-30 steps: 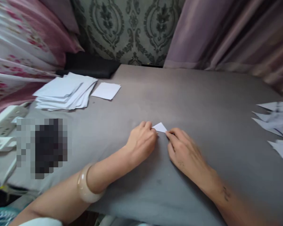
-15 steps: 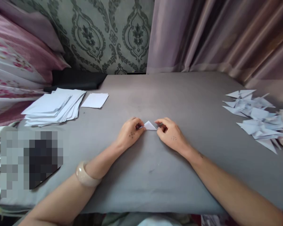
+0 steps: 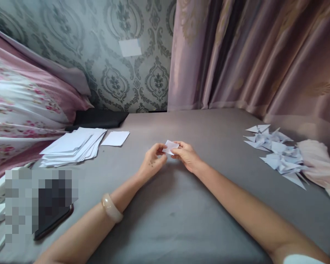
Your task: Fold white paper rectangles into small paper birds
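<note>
Apparently mid-fold, a small four-sided white paper is pinched by the right hand, the left hand half-curled at its edge, grip unclear, careful alignment seemingly required next.

Head-worn view, facing forward; angled down, toward hands

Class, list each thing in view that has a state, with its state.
Paper square: held in the air
Right hand: pinching the square
Left hand: at the square's left corner, thumb apart
Large paper stack: uneven, edges fanned
Small paper stack: lying flat
Origami figures: folded, heaped
Bangle: worn on left forearm
Mauve curtain: hanging in folds
</note>
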Available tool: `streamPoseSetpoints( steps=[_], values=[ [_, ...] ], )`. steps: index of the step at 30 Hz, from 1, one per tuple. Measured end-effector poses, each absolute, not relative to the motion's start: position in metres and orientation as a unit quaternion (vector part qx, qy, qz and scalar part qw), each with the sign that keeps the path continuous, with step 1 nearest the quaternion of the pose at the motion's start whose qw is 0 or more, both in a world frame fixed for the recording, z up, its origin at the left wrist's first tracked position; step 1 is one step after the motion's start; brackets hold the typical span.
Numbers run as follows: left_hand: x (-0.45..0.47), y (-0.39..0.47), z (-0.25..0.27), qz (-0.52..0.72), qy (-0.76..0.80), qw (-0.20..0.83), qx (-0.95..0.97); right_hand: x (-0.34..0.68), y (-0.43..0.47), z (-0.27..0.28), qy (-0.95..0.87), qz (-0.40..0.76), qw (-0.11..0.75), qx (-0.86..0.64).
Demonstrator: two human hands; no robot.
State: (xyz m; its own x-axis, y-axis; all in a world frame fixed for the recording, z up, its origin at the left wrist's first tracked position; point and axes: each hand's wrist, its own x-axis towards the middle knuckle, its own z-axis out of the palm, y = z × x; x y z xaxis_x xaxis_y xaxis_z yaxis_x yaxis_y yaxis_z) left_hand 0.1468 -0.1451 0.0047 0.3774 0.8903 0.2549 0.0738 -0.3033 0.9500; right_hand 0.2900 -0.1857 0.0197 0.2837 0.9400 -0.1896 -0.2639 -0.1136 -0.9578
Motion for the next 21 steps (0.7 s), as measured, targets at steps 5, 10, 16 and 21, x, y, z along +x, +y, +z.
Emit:
streamPoseSetpoints(
  steps=[5, 10, 16, 21],
  values=[
    [0.160, -0.132, 0.010, 0.423, 0.386, 0.693, 0.438, 0.291, -0.179, 0.002, -0.369, 0.442, 0.621, -0.532],
    [0.166, -0.127, 0.006, 0.405, 0.371, 0.743, 0.382, 0.299, -0.178, -0.008, -0.429, 0.412, 0.630, -0.500],
    [0.157, -0.124, 0.001, 0.394, 0.325, 0.788, 0.344, 0.302, -0.181, -0.005, -0.382, 0.512, 0.623, -0.452],
    [0.152, -0.124, -0.001, 0.380, 0.296, 0.810, 0.333, 0.301, -0.181, -0.002, -0.310, 0.581, 0.626, -0.418]
  ],
)
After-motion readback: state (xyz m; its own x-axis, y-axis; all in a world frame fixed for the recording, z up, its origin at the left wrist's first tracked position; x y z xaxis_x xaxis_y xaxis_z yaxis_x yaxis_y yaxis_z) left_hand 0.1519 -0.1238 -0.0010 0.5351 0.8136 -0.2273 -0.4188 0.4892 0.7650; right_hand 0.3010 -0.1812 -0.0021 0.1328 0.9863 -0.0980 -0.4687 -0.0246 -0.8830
